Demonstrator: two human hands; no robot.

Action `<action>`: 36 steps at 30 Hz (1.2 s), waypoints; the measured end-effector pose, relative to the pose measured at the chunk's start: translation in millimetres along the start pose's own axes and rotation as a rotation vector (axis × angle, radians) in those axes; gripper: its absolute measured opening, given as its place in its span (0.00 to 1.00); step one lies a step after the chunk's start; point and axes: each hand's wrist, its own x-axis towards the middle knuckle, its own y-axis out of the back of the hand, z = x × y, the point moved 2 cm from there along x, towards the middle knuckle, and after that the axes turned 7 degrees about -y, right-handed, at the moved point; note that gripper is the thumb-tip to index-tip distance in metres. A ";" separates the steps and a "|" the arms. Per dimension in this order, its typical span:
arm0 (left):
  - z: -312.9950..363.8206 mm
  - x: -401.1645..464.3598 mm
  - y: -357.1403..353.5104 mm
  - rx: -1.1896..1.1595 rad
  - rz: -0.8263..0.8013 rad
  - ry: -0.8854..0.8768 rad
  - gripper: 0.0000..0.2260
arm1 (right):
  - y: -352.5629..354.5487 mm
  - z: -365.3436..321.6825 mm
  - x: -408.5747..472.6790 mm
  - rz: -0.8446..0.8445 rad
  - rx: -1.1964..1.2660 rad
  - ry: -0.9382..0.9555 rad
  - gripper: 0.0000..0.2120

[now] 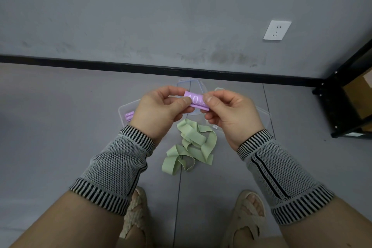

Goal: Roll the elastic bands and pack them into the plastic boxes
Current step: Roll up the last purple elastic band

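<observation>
Left hand [159, 110] and right hand [229, 115] pinching a rolled purple band [196, 100] between them, thumbs on top, green bands [191, 145] loose on the floor below the hands, clear plastic boxes [124, 110] behind them

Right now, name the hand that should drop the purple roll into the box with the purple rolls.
Left, probably: the left hand is directly beside that box; the right hand is farther away. Both pinch the roll.

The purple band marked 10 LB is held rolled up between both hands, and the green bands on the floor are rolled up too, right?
Not quite. The head view shows the green bands lying loose and tangled on the floor, not rolled. Both hands, left and right, do hold the rolled purple band.
</observation>
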 end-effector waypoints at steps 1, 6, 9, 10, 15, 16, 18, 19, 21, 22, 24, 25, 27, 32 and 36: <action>-0.1 0.0 0.1 -0.007 -0.003 0.004 0.05 | 0.2 -1.1 -0.2 0.002 -0.010 0.015 0.02; -0.8 -1.5 -3.1 -0.093 -0.010 0.050 0.04 | 2.5 -9.5 -2.3 0.019 -0.109 0.178 0.08; 0.0 -1.9 -4.2 -0.116 -0.026 0.079 0.05 | 3.9 -11.5 -3.2 0.020 -0.127 0.194 0.08; 0.3 -1.8 -4.0 -0.105 -0.027 0.081 0.05 | 4.2 -10.1 -2.9 0.022 -0.106 0.171 0.08; 0.2 -0.6 -5.1 -0.085 0.004 0.038 0.06 | -0.9 -3.0 -5.4 0.118 0.172 0.056 0.04; -0.1 -0.4 -5.1 -0.088 0.013 0.033 0.06 | -2.6 -1.9 -6.2 0.134 0.244 0.034 0.06; -0.8 0.0 -4.7 -0.091 0.028 0.029 0.06 | -5.9 -1.4 -7.7 0.156 0.313 0.008 0.09; -1.0 0.3 -4.4 -0.091 0.032 0.027 0.06 | -7.5 -1.5 -8.6 0.168 0.313 0.017 0.10; -1.3 0.7 -4.1 -0.095 0.039 0.029 0.06 | -10.4 -1.1 -10.2 0.204 0.259 0.069 0.08; -1.5 0.7 -4.2 -0.096 0.041 0.030 0.07 | -12.1 -0.6 -11.2 0.229 0.218 0.101 0.06; -2.3 0.2 -4.9 -0.083 0.039 0.027 0.07 | -15.2 1.2 -12.9 0.284 0.141 0.152 0.05; -3.0 -0.3 -5.8 -0.071 0.036 0.025 0.07 | -16.1 2.3 -13.1 0.311 0.112 0.171 0.06; -4.5 -1.5 -7.3 -0.052 0.029 0.022 0.06 | -16.8 3.9 -12.2 0.345 0.071 0.203 0.08; -5.7 -2.2 -8.6 -0.050 0.030 0.025 0.06 | -16.5 6.7 -9.2 0.394 -0.015 0.245 0.09; -6.2 -3.1 -8.4 -0.068 0.027 0.040 0.05 | -13.8 8.4 -6.1 0.363 0.005 0.209 0.11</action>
